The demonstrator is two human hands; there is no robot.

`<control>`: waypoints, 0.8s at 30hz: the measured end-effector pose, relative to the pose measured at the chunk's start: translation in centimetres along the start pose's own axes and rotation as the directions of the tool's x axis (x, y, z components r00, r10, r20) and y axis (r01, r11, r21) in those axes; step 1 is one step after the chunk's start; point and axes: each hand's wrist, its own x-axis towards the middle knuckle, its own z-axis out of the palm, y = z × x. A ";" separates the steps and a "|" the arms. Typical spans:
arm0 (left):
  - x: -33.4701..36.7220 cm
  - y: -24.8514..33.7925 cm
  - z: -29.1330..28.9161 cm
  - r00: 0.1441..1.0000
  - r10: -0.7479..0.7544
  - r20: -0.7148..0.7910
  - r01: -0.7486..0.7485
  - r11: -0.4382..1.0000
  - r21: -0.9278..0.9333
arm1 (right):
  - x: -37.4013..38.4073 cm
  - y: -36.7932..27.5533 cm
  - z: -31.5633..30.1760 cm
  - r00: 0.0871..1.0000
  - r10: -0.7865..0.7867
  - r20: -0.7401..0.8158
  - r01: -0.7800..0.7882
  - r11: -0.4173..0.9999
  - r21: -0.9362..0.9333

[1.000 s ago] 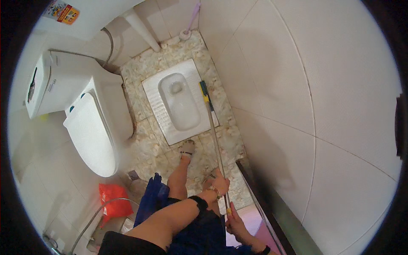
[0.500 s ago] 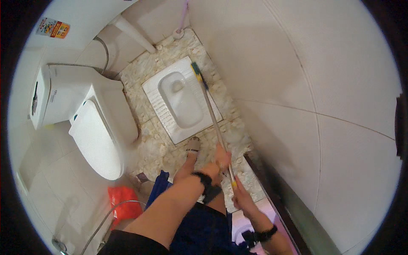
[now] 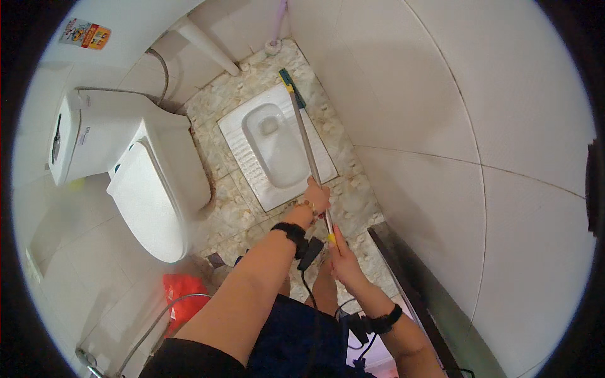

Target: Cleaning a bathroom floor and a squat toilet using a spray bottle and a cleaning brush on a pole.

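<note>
Both my hands grip a long-handled floor scrub brush. My left hand wraps round the middle of the metal pole. Lower down, near a yellow band, my right hand is closed round the handle's end. The green brush head with its yellow joint rests at the far right corner of a white squat toilet, partly over the marbled floor tiles. Black straps with small black devices and cables are on both wrists.
A white sit-down toilet with its lid down stands to the left. Behind the squat pan are a white pipe and a purple-handled brush. A red plastic bag and shower hose are lower left. Tiled wall bounds the right, above a dark door-frame edge.
Both hands have moved forward with the pole. The brush head has slid farther away, from the squat toilet's right edge toward the far wall, and has turned slightly.
</note>
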 end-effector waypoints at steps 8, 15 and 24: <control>-1.6 -5.3 3.8 0.975 0.082 -0.206 -0.087 0.996 -0.017 | -4.6 -1.6 -1.4 0.932 0.341 0.119 -0.336 0.940 -0.065; -1.2 0.4 -2.7 0.995 -0.090 0.033 0.095 0.974 -0.206 | -0.3 1.1 0.1 0.996 0.031 0.082 -0.017 0.985 -0.172; 2.0 -0.5 -0.6 0.997 0.061 -0.043 -0.062 0.998 -0.025 | -0.2 -4.0 -1.0 0.977 0.203 0.072 -0.197 0.977 -0.078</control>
